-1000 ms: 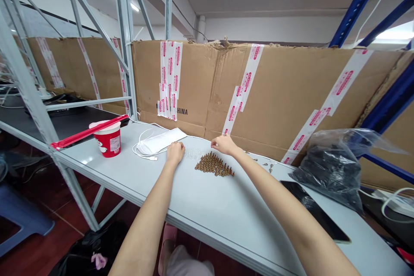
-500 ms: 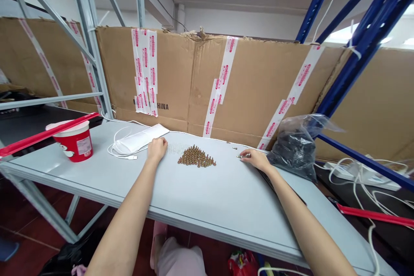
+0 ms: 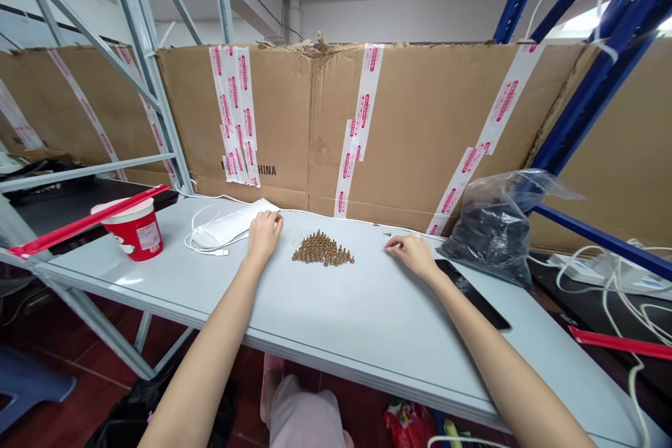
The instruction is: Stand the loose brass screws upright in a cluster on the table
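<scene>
On the grey table, a cluster of small brass-coloured pointed pieces stands between my hands. Just left of it lies a scatter of tiny clear pieces, with my left hand beside them. That hand's fingers are curled together, and whatever they hold is too small to make out. My right hand rests on the tabletop to the right of the cluster, thumb and fingers pinched. What is at its fingertips cannot be made out. A tiny metal piece lies just beyond them.
A white cable and a flat white item lie behind my left hand. The red cup stands at left. At right are a black phone and a plastic bag of dark things. Cardboard walls the back.
The view has shifted slightly, uncovering more of the phone. The small silvery piece seen at my right fingertips before no longer shows clearly. My left hand remains beside the clear pieces.
</scene>
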`<state>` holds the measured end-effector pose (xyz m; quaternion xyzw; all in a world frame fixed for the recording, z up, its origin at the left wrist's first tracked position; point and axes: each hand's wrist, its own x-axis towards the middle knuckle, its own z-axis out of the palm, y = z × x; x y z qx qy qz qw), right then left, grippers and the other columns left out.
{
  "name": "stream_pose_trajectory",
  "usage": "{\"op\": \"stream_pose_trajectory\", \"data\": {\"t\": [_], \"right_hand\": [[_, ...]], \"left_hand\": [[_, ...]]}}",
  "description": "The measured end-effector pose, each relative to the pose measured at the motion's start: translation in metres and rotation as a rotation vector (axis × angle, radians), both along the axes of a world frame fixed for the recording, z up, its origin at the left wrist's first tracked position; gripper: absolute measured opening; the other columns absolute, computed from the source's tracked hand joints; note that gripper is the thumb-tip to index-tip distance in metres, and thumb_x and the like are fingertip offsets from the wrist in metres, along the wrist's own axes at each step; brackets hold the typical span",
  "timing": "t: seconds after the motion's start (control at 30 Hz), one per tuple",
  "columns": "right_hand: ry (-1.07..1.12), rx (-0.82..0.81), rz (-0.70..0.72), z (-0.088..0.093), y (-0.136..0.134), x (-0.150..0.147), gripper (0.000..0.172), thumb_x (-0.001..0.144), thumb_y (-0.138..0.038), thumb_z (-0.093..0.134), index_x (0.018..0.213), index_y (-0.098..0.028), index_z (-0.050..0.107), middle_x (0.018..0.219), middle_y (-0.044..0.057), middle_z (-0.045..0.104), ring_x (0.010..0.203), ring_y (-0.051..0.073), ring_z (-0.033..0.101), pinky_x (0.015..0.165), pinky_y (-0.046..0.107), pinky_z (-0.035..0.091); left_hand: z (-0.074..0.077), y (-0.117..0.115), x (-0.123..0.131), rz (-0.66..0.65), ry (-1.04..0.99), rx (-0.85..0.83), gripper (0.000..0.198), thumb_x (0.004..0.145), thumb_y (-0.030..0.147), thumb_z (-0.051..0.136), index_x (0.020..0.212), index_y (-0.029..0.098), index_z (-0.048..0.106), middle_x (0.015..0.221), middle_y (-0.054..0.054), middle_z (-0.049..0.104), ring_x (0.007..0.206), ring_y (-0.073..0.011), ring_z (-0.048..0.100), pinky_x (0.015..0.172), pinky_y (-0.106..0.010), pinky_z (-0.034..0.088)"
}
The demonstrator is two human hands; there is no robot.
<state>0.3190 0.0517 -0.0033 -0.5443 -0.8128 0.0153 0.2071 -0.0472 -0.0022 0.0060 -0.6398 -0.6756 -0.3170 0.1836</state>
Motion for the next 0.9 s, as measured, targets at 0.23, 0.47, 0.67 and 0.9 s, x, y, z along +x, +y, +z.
{"op": "stream_pose_trajectory", "data": {"t": [0.23,0.47,0.67,0.9], "right_hand": [[0.754,-0.384,0.419,0.008,-0.033,-0.062,0.028,0.066,-0.036,0.063,0.084,-0.015,0.062,0.085,0.007,0.066,0.077,0.017,0.059,0.075,0.032,0.042],[0.939,-0.553,0.442,0.002,-0.052,-0.082,0.035,0.056,-0.035,0.072,0.082,-0.016,0.059,0.070,0.002,0.065,0.069,0.015,0.058,0.072,0.032,0.042],[0.978,-0.564,0.431,-0.001,-0.053,-0.085,0.037,0.055,-0.037,0.073,0.082,-0.017,0.059,0.069,0.002,0.065,0.064,0.014,0.056,0.071,0.031,0.042],[1.004,-0.569,0.423,0.001,-0.055,-0.086,0.037,0.054,-0.037,0.073,0.081,-0.016,0.060,0.067,0.002,0.065,0.067,0.015,0.058,0.072,0.032,0.041]], "left_hand": [[-0.002,-0.025,0.082,-0.636,0.472,0.312,0.027,0.087,0.031,0.042,0.109,0.019,0.050,0.100,-0.008,0.058,0.091,-0.0164,0.052,0.077,-0.029,0.038],[-0.010,-0.025,0.092,-0.673,0.586,0.285,0.020,0.090,0.022,0.036,0.096,0.017,0.055,0.088,-0.005,0.061,0.082,-0.0131,0.053,0.069,-0.026,0.036],[-0.011,-0.025,0.091,-0.701,0.588,0.285,0.021,0.090,0.023,0.036,0.100,0.017,0.054,0.086,-0.005,0.061,0.081,-0.0132,0.052,0.069,-0.026,0.036],[-0.014,-0.023,0.093,-0.686,0.570,0.257,0.022,0.090,0.023,0.034,0.095,0.017,0.055,0.085,-0.005,0.060,0.079,-0.0135,0.051,0.068,-0.026,0.035]]}}
